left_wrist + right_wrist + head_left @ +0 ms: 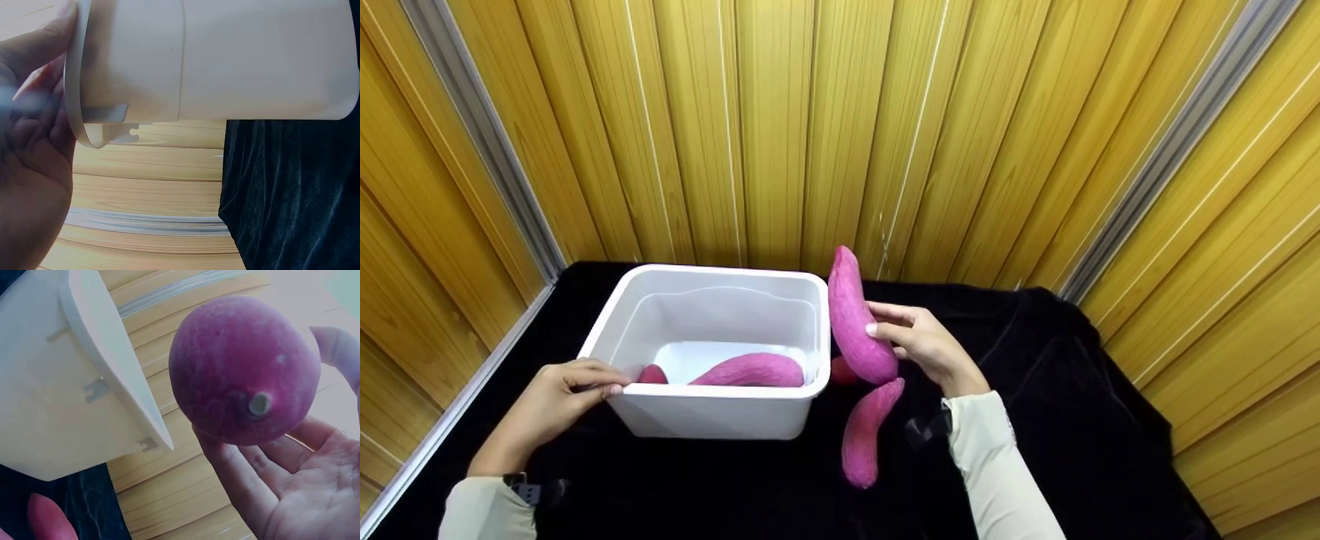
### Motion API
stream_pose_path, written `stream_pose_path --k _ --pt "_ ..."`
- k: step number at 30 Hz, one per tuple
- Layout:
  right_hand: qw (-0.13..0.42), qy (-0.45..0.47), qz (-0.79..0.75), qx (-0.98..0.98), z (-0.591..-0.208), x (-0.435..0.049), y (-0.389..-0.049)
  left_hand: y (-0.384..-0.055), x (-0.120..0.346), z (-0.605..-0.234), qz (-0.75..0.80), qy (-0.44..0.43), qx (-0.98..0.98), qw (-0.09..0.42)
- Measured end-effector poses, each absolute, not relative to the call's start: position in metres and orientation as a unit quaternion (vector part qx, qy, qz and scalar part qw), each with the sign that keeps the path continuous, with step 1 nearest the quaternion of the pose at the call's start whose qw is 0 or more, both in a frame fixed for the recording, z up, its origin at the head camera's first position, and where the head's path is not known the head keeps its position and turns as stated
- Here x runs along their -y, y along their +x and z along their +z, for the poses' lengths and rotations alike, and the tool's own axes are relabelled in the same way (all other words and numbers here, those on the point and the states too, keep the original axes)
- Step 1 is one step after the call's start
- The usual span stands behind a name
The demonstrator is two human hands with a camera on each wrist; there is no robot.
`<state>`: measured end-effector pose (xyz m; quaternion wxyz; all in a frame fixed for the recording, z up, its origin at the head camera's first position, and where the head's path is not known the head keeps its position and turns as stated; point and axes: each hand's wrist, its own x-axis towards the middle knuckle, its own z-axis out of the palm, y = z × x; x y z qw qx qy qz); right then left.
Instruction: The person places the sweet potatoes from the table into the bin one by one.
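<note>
A white plastic tub (712,409) stands on black cloth, its near left rim pinched between the thumb and fingers of my left hand (559,394). The left wrist view shows that hand (34,140) on the rim too. My right hand (934,345) grips a long, curved pink vegetable (855,322), held up just right of the tub. In the right wrist view its rounded end (242,371) faces the camera, with a small pale spot. Inside the tub lie another long pink vegetable (757,370) and a redder piece (653,374), partly hidden by the near wall.
Below the held one, a smaller curved pink vegetable (864,442) lies on the black cloth (1080,420). A red piece (842,371) is partly hidden beside the tub. Yellow wood-patterned panels (776,135) with grey corner strips (1170,142) surround the surface.
</note>
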<state>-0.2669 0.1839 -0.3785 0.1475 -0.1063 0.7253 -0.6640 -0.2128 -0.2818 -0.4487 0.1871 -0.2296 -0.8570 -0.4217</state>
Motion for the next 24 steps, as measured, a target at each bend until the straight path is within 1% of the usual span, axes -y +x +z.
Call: stream_pose_path --k 12,24 --pt "0.148 -0.119 -0.665 -0.723 -0.372 -0.158 -0.277 -0.213 0.283 -0.45 -0.419 -0.23 0.856 0.195" --pt "0.157 -0.109 -0.67 -0.717 -0.374 -0.132 -0.283 -0.213 0.283 -0.45 -0.421 -0.235 0.854 0.198"
